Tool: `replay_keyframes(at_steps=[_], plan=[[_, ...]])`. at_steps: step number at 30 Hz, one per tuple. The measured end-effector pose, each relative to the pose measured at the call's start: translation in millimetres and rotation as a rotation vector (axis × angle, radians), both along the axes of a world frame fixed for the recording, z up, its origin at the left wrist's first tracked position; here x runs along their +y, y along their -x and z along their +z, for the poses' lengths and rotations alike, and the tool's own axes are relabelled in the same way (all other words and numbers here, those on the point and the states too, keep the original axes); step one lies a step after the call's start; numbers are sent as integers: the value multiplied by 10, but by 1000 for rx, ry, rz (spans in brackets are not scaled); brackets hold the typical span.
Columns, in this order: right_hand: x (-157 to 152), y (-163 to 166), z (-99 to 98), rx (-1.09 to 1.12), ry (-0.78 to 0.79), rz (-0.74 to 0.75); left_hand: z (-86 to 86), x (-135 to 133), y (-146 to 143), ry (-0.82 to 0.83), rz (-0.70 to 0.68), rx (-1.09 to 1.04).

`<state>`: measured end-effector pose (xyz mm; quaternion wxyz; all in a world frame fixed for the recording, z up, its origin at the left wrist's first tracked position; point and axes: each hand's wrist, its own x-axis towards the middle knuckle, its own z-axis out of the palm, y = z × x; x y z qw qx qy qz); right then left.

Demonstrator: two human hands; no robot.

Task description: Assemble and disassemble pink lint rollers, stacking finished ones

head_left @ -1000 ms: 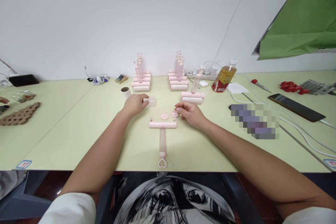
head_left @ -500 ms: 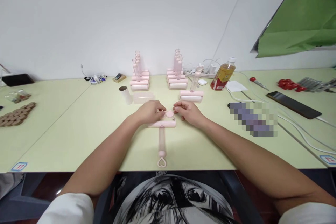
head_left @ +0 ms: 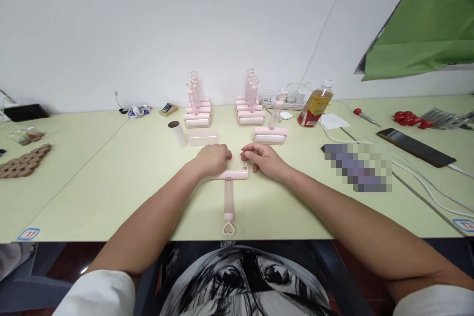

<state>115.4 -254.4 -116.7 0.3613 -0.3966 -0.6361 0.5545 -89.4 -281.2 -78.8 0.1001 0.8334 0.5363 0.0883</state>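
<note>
A pink lint-roller frame [head_left: 237, 175] lies flat in front of me, its handle ending in a heart loop [head_left: 228, 228] near the table's front edge. My left hand [head_left: 214, 159] is curled closed over the frame's left end. My right hand [head_left: 263, 159] sits just right of the frame, fingers pinched together. What either hand holds is hidden; no pink discs show on the table. A paper roll with a brown core [head_left: 177, 133] and a clear cover piece [head_left: 203, 138] lie just beyond my left hand.
Two stacks of finished pink rollers [head_left: 198, 111] [head_left: 251, 108] stand at the back, with one more roller [head_left: 271, 131] to their right. A bottle [head_left: 314, 104], cables, a phone [head_left: 414, 147] and red parts [head_left: 407, 119] are on the right. Brown pieces [head_left: 22, 163] lie at far left.
My left hand left the clear cover behind and came back onto the roller frame. Both hands closed in together, and the two pink discs are no longer visible.
</note>
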Motion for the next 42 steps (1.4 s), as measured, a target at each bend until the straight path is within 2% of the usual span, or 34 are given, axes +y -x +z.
replay_keyframes(at_steps=[5,9,14,17,20,24,26,29,31,33,35,38,40,42], plan=[[1,-16,-7,-27,-18,-23,70,77,294,82,177,52],[3,-59,2,-128,-141,-44,111,92,494,114,249,29],[-75,-87,61,-299,-420,111,155,54,488,-11,225,-30],[-117,-74,76,-347,-472,186,186,-57,330,-2,102,-160],[-101,-65,61,-325,-408,104,174,-181,145,157,-53,-160],[-8,-73,11,-215,-198,-59,100,-225,52,254,-128,-112],[37,-77,-4,-119,-121,-141,70,-192,81,238,-124,-154],[53,-78,18,-32,-72,-212,46,-131,132,147,-18,-282],[17,-79,58,-31,-35,-148,32,-105,130,44,80,-378],[-45,-84,95,-73,22,27,17,-95,98,-51,156,-455],[-109,-94,114,-140,58,233,10,-95,61,-69,202,-526],[-160,-122,117,-193,-68,366,34,-99,44,91,227,-769],[-154,-145,120,-175,-215,361,73,-103,63,254,207,-1026],[-131,-166,128,-143,-316,347,115,-114,87,396,154,-1193]])
